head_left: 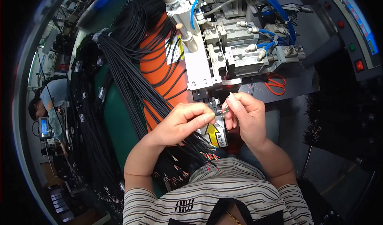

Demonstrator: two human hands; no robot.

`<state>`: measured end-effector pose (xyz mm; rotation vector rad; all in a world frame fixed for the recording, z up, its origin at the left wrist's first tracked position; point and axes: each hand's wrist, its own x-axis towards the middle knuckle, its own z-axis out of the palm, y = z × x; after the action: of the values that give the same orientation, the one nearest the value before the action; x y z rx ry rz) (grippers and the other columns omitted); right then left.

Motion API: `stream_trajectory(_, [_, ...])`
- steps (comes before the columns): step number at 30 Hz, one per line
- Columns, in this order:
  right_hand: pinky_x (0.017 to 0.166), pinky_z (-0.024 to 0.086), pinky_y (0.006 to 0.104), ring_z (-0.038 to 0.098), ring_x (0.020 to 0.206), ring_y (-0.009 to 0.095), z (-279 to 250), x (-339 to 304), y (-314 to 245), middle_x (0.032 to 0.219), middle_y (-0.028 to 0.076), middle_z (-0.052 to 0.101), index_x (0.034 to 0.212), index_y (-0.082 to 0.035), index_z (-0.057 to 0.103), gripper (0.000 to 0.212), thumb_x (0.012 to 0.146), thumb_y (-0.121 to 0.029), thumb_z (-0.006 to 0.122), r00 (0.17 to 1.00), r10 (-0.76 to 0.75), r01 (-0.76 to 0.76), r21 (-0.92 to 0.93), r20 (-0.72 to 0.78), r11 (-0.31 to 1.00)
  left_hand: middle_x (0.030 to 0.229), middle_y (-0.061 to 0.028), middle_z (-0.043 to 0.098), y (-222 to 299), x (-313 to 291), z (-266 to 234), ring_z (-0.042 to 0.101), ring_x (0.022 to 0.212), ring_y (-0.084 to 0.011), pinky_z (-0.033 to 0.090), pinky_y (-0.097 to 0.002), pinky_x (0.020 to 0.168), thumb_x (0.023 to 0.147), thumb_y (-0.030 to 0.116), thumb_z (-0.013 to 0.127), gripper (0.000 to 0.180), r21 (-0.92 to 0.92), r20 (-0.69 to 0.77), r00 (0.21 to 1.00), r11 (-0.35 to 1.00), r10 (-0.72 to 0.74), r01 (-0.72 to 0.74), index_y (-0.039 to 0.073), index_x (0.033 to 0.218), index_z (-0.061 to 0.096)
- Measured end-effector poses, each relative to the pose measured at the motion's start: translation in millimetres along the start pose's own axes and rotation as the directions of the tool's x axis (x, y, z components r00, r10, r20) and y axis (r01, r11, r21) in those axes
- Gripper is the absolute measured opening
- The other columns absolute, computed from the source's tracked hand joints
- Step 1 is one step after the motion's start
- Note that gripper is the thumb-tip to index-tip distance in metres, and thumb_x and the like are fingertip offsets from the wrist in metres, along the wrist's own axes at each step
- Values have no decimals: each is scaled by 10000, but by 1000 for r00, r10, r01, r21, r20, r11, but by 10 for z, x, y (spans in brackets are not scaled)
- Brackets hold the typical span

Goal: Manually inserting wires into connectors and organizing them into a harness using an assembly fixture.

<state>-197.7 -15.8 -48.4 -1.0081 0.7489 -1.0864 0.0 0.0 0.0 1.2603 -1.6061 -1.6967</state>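
Note:
In front of the machine [199, 69], my two hands almost meet. My left hand [185, 121] is closed in a pinch on what looks like the end of a black cable, mostly hidden by the fingers. Thin coloured wires show in the small gap between the hands. My right hand [248, 115] pinches these wires between thumb and forefinger, its other fingers curled below. A thick bundle of black cables [127, 79] runs beneath my left forearm. Its stripped ends, with red, white and yellow wires [209, 157], lie close to my body.
Red-handled scissors [276, 85] lie on the grey surface to the right. Metal cylinders with blue air hoses [285, 11] stand at the back. A control panel [351, 29] with buttons is at far right. More dark cables hang at left, where another person [52, 93] bends forward.

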Motion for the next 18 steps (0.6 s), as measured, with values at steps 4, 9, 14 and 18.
stream_trajectory(4, [446,396,187,572,489,108,6,12,-19,661,48,593,833,6,607,303,1013,-210,494,988,155,-157,199,25,967,774,-27,608,33,-5,17,527,677,-66,439,-234,609,970,139,557,187,-117,-19,999,992,-41,39,-28,943,639])
stream_trajectory(9, [485,431,193,627,598,131,-40,-25,-43,831,94,642,1040,41,614,218,1001,-133,488,997,69,-72,262,23,962,770,-47,612,-10,29,118,541,636,-80,437,-226,571,924,41,598,105,134,-204,962,978,183,-158,-54,951,635])
stream_trajectory(14, [539,447,183,627,665,110,-31,-64,-49,906,83,646,1117,36,601,188,939,-12,564,1000,23,-26,206,19,978,774,-87,633,-27,52,169,580,610,-160,453,-248,555,845,9,662,119,468,-249,882,847,400,-252,-40,952,641])
stream_trajectory(18, [553,445,181,626,691,95,-33,-69,-38,908,62,637,1127,36,600,203,928,12,569,999,1,-5,111,35,994,772,-97,646,-62,94,208,594,597,-217,456,-277,541,776,-3,712,186,727,-210,745,610,633,-314,-17,952,651])
